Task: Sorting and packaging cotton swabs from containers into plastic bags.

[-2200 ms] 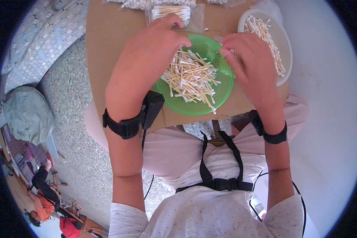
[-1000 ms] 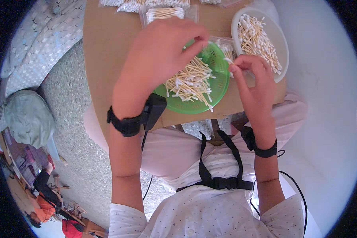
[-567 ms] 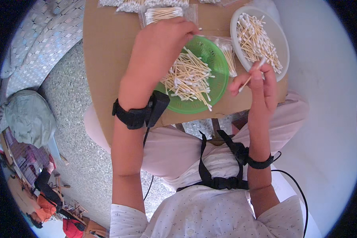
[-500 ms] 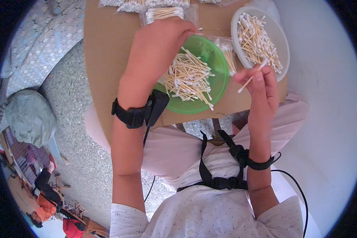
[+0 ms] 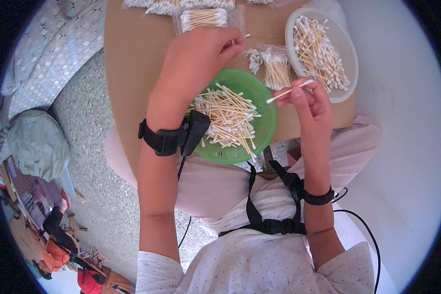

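A green plastic bowl (image 5: 265,117) heaped with loose cotton swabs (image 5: 225,115) sits at the near edge of the table, jutting partly over it. My left hand (image 5: 203,51) hovers over the bowl's far left side with its fingers curled together; whatever they hold, if anything, is hidden. My right hand (image 5: 308,103), just right of the bowl, pinches a single cotton swab (image 5: 286,93) between thumb and fingers, slanting up to the right. Beyond it lies a clear bag (image 5: 277,71) with swabs inside, some white tips spread at its left.
An oval white bowl (image 5: 352,59) full of swabs stands at the right edge of the brown table (image 5: 127,83). A filled clear bag (image 5: 203,18) lies beyond my left hand, with more swab packs (image 5: 166,7) along the far edge. A white wall (image 5: 396,122) rises at right.
The green bowl has shifted toward me and slightly left, uncovering more of the bag behind it. My right hand has moved a little left with its swab, which lies flatter.
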Available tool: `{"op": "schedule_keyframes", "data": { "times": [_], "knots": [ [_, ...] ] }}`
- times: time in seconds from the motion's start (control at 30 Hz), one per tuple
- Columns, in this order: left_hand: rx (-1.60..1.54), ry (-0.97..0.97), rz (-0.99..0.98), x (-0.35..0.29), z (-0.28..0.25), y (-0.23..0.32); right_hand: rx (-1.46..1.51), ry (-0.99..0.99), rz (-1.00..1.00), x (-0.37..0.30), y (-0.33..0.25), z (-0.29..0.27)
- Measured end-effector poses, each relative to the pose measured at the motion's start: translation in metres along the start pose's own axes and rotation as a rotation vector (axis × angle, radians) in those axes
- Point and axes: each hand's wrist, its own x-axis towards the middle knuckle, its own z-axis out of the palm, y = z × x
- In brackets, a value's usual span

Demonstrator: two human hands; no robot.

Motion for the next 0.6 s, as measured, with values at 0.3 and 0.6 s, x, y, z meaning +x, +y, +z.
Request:
{"op": "schedule_keyframes", "data": {
  "times": [0.3,0.6],
  "knots": [
    [0.114,-0.040,0.045,-0.005,0.001,0.003,-0.184,0.009,-0.062,-0.009,0.008,0.016],
    [0.052,-0.019,0.040,-0.004,0.003,0.003,-0.567,0.016,-0.360,-0.014,0.018,0.037]
  ]
}}
